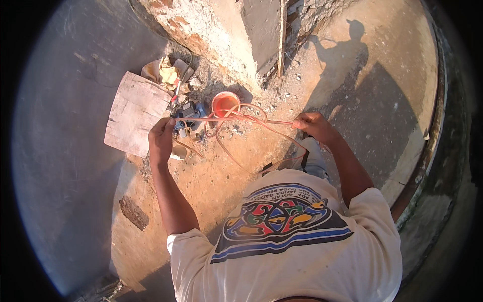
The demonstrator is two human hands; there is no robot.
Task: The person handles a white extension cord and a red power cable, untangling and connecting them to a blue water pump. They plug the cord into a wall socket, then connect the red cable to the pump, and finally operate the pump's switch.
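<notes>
Dusty ground [211,181] surrounds the orange bucket [224,103]. Near it hangs a looped hose [277,122], pinched by the left hand [161,138] at bucket's left and the right hand [317,127] at its right. Probably light and bendy, best held outside the loops.

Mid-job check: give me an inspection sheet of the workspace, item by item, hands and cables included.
Surface: brown ground, gritty, partly shaded.
Job's things: orange line, stretched between the hands, with loose loops; some overlap the orange bucket in view, contact unclear.
Clutter: pale board, blue tool, yellowish crumpled item, rubble.
Hands: left hand and right hand, each closed on the orange line.
Cables: the orange line may be tubing or cable; cannot tell.
Surroundings: damaged wall ahead; person's shadow ahead-right.
</notes>
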